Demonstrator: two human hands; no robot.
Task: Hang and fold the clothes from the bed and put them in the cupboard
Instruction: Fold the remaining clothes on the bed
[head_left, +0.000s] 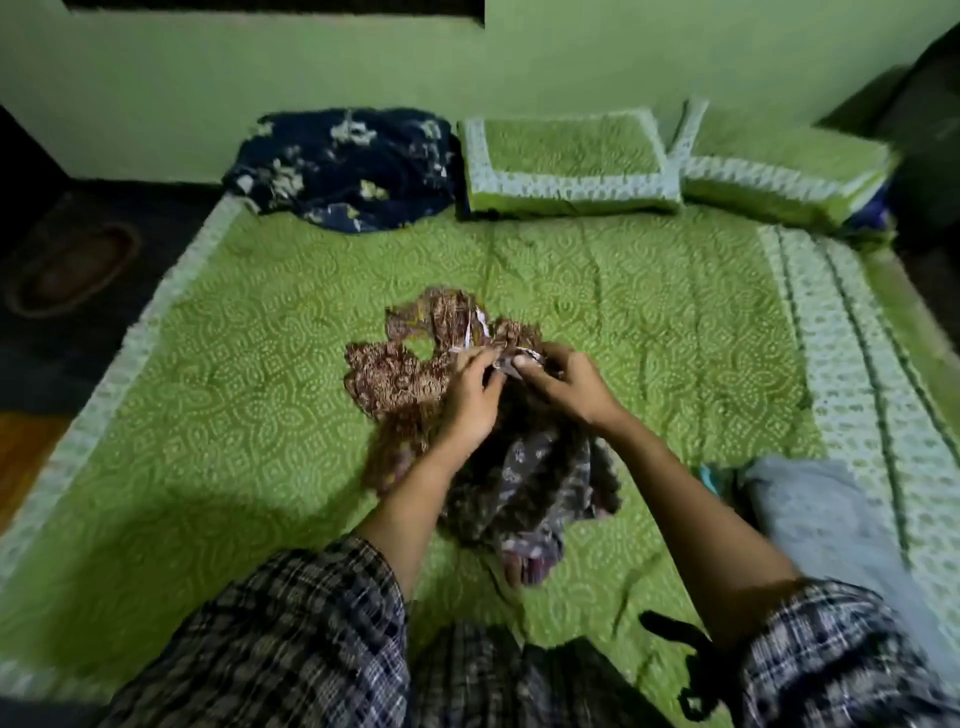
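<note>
A crumpled brown patterned garment (400, 374) lies in the middle of the green bed (234, 415). Its near part, darker and grey-printed, bunches under my forearms. My left hand (467, 400) and my right hand (566, 384) meet over it, and both pinch a pale edge of the cloth between fingers and thumb. A folded light-blue cloth (810, 519) rests on the bed at the right. A dark hanger (685, 665) lies near the bed's front edge, partly behind my right sleeve.
A navy floral cloth or pillow (343, 166) and two green pillows (566, 161) line the head of the bed against the green wall. The floor at the left is dark, with a brown oval object (72, 270) on it.
</note>
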